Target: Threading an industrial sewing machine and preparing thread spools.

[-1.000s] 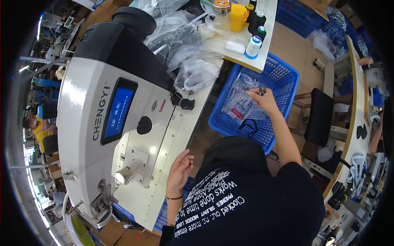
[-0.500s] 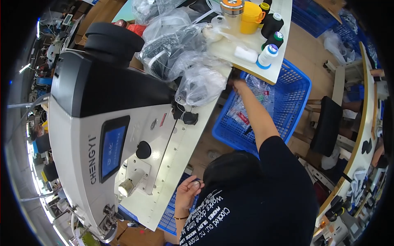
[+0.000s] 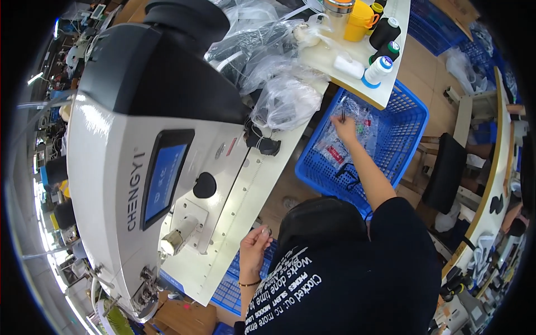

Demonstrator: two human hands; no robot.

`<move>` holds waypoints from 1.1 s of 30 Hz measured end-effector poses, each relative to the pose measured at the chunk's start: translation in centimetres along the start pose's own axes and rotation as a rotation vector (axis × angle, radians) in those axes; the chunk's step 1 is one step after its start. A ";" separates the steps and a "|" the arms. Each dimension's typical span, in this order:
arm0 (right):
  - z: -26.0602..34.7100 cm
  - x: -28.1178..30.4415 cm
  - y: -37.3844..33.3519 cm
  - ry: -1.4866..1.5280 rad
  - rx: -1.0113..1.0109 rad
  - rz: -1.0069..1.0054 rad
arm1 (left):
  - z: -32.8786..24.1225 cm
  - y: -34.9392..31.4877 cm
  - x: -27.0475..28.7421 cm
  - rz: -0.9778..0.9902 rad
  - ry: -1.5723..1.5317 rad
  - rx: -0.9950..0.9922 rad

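My left hand, with a beaded bracelet at its wrist, is raised beside the machine bed's front edge. Its fingertips pinch a small, dark, roundish thing whose kind I cannot make out. My right arm reaches forward over a blue plastic basket. There my right hand is closed, and a thin dark thing shows at its fingertips, too small to name. Below that hand, clear plastic bags with red and green bits lie in the basket, along with a black cord or strap.
At left stands a large white and black sewing machine with a screen. Crumpled clear bags lie on its table. Thread cones, a yellow cup and a glass jar stand on the far white tabletop. A black-seated stool is at right.
My right hand has come out from the dark gap by the table's edge to over the basket's bags. My left hand keeps its pinch. The whole view has shifted slightly.
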State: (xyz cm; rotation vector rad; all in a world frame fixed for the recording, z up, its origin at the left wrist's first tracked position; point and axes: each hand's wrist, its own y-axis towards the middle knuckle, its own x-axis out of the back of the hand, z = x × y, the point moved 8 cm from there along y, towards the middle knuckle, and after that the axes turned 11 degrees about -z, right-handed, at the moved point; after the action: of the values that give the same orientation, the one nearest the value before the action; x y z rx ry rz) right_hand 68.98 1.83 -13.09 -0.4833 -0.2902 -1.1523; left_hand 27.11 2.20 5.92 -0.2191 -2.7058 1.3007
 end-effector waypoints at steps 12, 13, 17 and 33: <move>29.3 -0.1 -37.1 -0.054 1.272 1.245 | -7.9 -4.7 3.5 0.040 -0.165 -0.448; 29.9 -0.3 -38.6 -0.050 1.307 1.271 | -8.6 -5.8 4.4 0.009 -0.177 -0.465; 32.1 -0.9 -42.9 -0.010 1.533 1.124 | -8.8 -8.7 9.5 -0.190 -0.123 -0.631; 41.0 -1.8 -46.2 0.755 1.537 0.629 | -9.6 -12.0 15.7 -0.275 -0.326 -0.875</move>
State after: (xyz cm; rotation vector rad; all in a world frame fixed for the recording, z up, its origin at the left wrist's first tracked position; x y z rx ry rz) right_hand 26.69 9.22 31.37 1.1340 -0.2487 -0.2000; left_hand 12.53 5.07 22.14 0.3075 -3.2393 0.0222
